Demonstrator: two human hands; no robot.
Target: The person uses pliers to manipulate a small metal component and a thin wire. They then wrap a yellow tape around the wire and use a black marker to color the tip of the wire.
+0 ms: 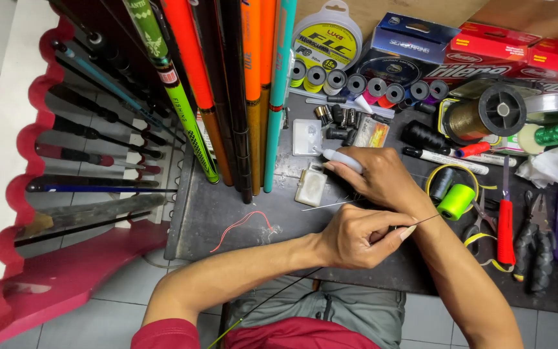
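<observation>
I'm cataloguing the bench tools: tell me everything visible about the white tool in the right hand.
The white tool is a slim, smooth, plastic-looking handle, lying nearly level and pointing left. The right hand grips its right end, so only the rounded left part shows. It hangs over the dark table, just above a small white box.

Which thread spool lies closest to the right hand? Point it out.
The neon green spool, lying just right of the right hand beside a black spool; the other spools sit further back, along the boxes.

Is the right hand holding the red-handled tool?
No, the right hand grips a white tool; the red-handled tool lies on the table.
</observation>
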